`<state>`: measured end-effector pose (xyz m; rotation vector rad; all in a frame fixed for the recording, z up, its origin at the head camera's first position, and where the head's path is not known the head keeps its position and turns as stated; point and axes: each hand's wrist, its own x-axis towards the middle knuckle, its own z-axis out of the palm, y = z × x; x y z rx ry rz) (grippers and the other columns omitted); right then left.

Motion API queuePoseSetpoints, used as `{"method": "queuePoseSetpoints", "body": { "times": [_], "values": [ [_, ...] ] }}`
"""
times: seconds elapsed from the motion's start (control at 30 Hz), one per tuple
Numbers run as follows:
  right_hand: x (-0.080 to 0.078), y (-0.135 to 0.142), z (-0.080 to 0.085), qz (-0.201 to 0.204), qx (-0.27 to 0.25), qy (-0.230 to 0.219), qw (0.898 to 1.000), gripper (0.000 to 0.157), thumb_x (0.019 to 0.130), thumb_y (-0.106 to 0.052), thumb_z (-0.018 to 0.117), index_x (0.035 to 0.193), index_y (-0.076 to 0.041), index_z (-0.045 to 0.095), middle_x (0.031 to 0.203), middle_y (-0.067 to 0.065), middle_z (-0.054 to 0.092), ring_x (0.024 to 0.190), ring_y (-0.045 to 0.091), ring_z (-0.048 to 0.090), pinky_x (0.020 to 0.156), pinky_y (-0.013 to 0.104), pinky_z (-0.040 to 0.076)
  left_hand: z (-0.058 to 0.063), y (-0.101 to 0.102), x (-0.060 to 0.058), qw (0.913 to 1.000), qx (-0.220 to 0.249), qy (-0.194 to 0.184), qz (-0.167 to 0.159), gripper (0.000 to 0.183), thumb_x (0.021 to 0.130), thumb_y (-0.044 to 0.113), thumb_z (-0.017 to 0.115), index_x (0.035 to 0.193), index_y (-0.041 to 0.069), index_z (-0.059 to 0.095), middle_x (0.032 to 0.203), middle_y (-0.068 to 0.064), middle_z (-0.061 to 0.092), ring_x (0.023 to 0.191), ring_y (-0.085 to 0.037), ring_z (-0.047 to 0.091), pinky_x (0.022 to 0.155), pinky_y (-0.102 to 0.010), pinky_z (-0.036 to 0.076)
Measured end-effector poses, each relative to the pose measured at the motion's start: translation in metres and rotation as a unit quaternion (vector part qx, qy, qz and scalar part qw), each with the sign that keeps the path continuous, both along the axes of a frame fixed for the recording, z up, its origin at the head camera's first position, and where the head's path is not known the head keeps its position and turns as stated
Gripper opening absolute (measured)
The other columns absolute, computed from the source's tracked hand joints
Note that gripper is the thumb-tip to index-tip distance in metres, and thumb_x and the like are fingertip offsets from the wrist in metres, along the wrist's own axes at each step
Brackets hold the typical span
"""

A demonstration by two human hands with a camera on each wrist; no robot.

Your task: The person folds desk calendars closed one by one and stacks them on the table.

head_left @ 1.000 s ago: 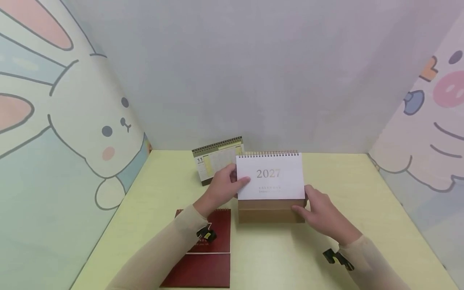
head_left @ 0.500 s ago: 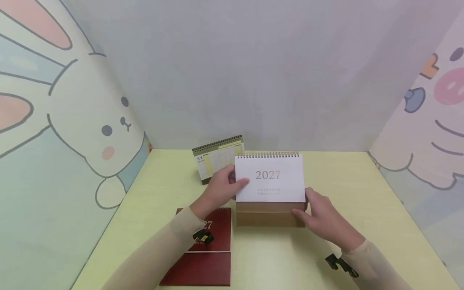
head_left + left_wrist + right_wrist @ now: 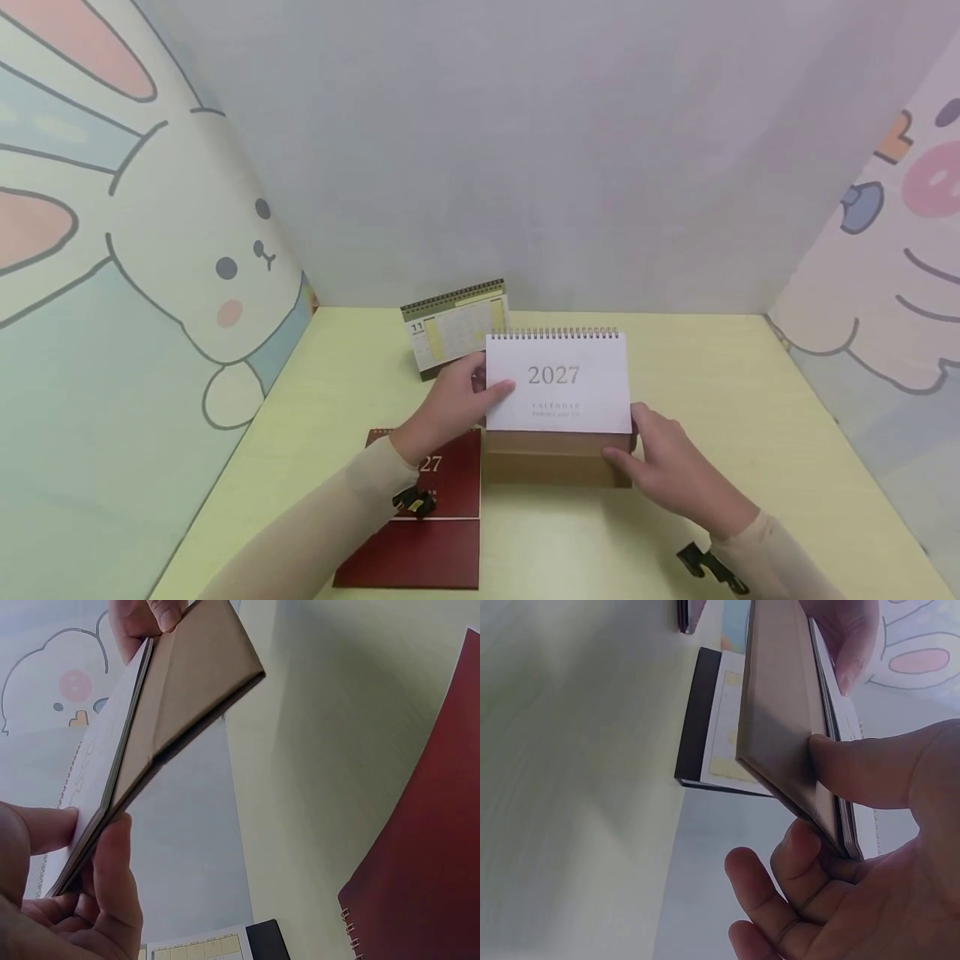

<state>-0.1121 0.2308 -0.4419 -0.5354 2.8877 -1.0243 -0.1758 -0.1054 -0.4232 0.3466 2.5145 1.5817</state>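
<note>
Both hands hold a spiral-bound desk calendar (image 3: 555, 383) with a white 2027 cover and a brown cardboard base (image 3: 195, 675). The left hand (image 3: 450, 396) grips its left edge, thumb lying on the white cover and fingers behind. At the lower right corner, the right hand (image 3: 671, 458) pinches the brown board, with its thumb in front, as the right wrist view shows. In that view, the calendar is raised off the table. A dark red 2027 calendar (image 3: 442, 550) lies below the left forearm, which covers part of it.
Behind the left hand stands another desk calendar (image 3: 453, 321), showing month 11, with its lower right part hidden. The pale yellow table (image 3: 712, 375) meets a plain back wall (image 3: 525, 167). Printed cartoon side walls (image 3: 172, 250) border it left and right.
The white calendar has come toward the person, lower in the head view, with both hands moving along with it. Both grips look the same. The other two calendars stay in place.
</note>
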Motion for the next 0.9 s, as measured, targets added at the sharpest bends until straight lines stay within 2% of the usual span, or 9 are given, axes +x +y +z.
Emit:
{"method": "queuePoseSetpoints", "body": {
  "times": [0.3,0.53,0.73,0.8,0.9],
  "values": [
    [0.008,-0.001,-0.002,0.000,0.001,-0.006,1.000,0.045,0.106,-0.018,0.090,0.139,0.001,0.066,0.132,0.011,0.085,0.106,0.014,0.069,0.084,0.032,0.059,0.001,0.000,0.008,0.9995,-0.018,0.024,0.014,0.037,0.109,0.025,0.086,0.136,0.001,0.076,0.105,-0.013,0.081,0.085,-0.014,0.071,0.072,-0.026,0.059],
    [0.015,-0.001,-0.003,-0.002,0.003,-0.030,1.000,0.043,0.106,-0.019,0.089,0.138,0.000,0.067,0.132,0.011,0.085,0.104,0.013,0.068,0.085,0.032,0.060,-0.005,0.000,0.015,0.9996,-0.025,0.005,0.015,0.044,0.111,0.027,0.084,0.149,0.005,0.074,0.114,-0.011,0.080,0.091,-0.016,0.072,0.078,-0.026,0.064],
    [0.020,-0.002,-0.009,-0.001,0.005,-0.021,1.000,0.046,0.105,-0.020,0.091,0.138,0.000,0.067,0.129,0.007,0.085,0.104,0.009,0.069,0.085,0.030,0.061,-0.011,-0.001,0.020,0.9989,-0.042,0.002,0.018,0.030,0.111,0.029,0.084,0.124,0.005,0.072,0.092,-0.008,0.070,0.073,-0.015,0.064,0.062,-0.026,0.054],
    [0.022,-0.002,-0.010,-0.002,0.006,-0.021,1.000,0.047,0.104,-0.020,0.092,0.139,-0.001,0.067,0.129,0.006,0.085,0.106,0.009,0.071,0.086,0.031,0.062,-0.012,-0.001,0.021,0.9989,-0.044,0.003,0.017,0.029,0.111,0.029,0.084,0.121,0.005,0.071,0.089,-0.007,0.069,0.072,-0.014,0.062,0.061,-0.025,0.052],
    [0.024,-0.003,-0.012,-0.003,0.005,-0.020,1.000,0.047,0.104,-0.021,0.093,0.137,0.000,0.067,0.127,0.005,0.085,0.107,0.010,0.072,0.086,0.032,0.062,-0.013,-0.001,0.022,0.9987,-0.047,0.006,0.016,0.029,0.111,0.028,0.084,0.126,0.006,0.073,0.092,-0.005,0.070,0.076,-0.014,0.062,0.064,-0.024,0.051]
  ]
}}
